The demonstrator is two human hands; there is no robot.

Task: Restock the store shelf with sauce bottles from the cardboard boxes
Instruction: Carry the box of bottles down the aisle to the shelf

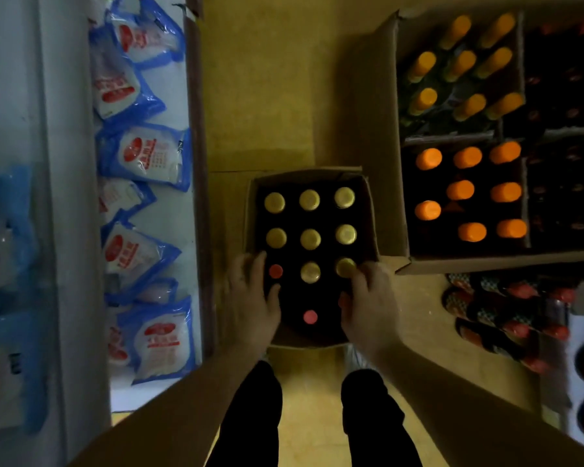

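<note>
Dim overall, warm yellow cast. Brightest area was the left, where the blue-and-white plastic packets showed mild glare on their film. The inside of the small open cardboard box was near black, and only the round gold bottle caps caught light. The round orange bottle caps at right looked oversaturated. Whole frame was soft, the far left edge smeared and out of focus. Wide-angle bending at the borders, corners falling into shadow.

Dim store aisle, viewed from above: yellow-tan tiled floor; white shelving unit along the left edge, stocked with blue-and-white pouches.
</note>
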